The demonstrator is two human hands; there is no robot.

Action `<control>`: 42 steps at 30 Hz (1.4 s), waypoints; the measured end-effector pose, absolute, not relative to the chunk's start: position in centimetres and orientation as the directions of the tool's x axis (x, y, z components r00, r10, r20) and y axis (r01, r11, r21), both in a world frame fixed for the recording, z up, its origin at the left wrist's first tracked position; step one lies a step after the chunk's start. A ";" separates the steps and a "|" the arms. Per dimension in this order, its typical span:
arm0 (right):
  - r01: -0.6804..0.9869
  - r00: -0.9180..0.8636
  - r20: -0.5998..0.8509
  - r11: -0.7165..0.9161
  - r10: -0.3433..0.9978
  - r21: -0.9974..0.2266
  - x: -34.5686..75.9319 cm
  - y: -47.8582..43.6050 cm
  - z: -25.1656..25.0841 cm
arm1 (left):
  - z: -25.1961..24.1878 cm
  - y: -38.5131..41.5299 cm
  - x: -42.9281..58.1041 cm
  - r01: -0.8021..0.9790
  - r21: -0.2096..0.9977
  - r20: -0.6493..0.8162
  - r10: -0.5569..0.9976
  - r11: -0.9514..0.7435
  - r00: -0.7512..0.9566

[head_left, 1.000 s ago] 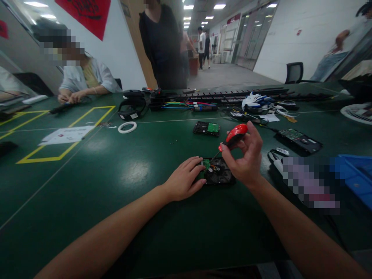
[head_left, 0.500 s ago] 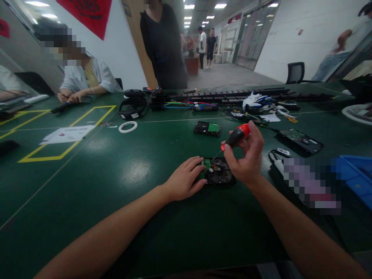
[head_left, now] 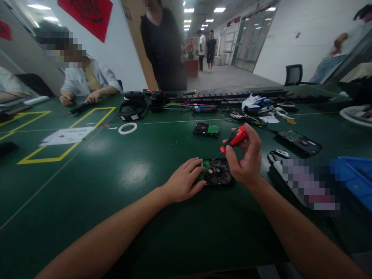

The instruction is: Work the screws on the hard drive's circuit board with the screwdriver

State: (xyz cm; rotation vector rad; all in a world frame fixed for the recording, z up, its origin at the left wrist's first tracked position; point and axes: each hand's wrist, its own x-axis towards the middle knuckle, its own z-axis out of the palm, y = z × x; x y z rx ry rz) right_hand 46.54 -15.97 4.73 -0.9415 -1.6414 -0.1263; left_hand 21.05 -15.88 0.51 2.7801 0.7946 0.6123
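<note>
A hard drive (head_left: pixel 223 176) lies flat on the green table, with a small green circuit board (head_left: pixel 206 164) at its left end. My left hand (head_left: pixel 186 180) grips that left end, fingers over the edge and thumb low at the near corner. A red and black screwdriver (head_left: pixel 236 136) is held tilted in my right hand (head_left: pixel 248 157), fingers wrapped round its handle. Its shaft slopes down and left, and the tip meets the drive near the circuit board; exactly what it touches is too small to tell.
Beyond lies a second hard drive (head_left: pixel 207 130); another drive (head_left: pixel 299 141) is at the right. Also right are a cabled white device (head_left: pixel 290 182) and a blue bin (head_left: pixel 356 182). A tape roll (head_left: pixel 128 128) sits left. A person (head_left: pixel 87 79) works across the table.
My right hand has turned the screwdriver handle slightly, showing more red. The left hand stays on the hard drive. The person across the table has shifted their hands.
</note>
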 end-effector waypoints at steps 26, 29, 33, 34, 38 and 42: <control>0.589 -0.008 0.823 0.668 0.568 -0.456 46.0 -16.3 5.0 | 0.3 -15.8 21.1 0.460 0.279 0.350 0.536 -0.843 0.769; 0.635 0.023 0.843 0.643 0.537 -0.427 45.8 -16.1 4.7 | 0.3 -15.8 21.0 0.459 0.282 0.347 0.536 -0.842 0.770; 0.667 0.057 0.859 0.621 0.508 -0.411 46.0 -15.8 4.3 | 0.5 -15.8 21.0 0.459 0.285 0.339 0.536 -0.842 0.773; 0.667 0.056 0.859 0.621 0.508 -0.411 46.1 -15.8 4.2 | 0.5 -15.9 21.0 0.460 0.285 0.338 0.537 -0.841 0.773; 0.648 0.022 0.856 0.645 0.516 -0.405 46.2 -15.9 4.4 | 0.4 -15.8 21.0 0.460 0.282 0.342 0.536 -0.842 0.772; 0.605 0.009 0.837 0.664 0.547 -0.440 45.9 -16.1 4.7 | 0.3 -15.8 21.0 0.455 0.293 0.347 0.537 -0.841 0.769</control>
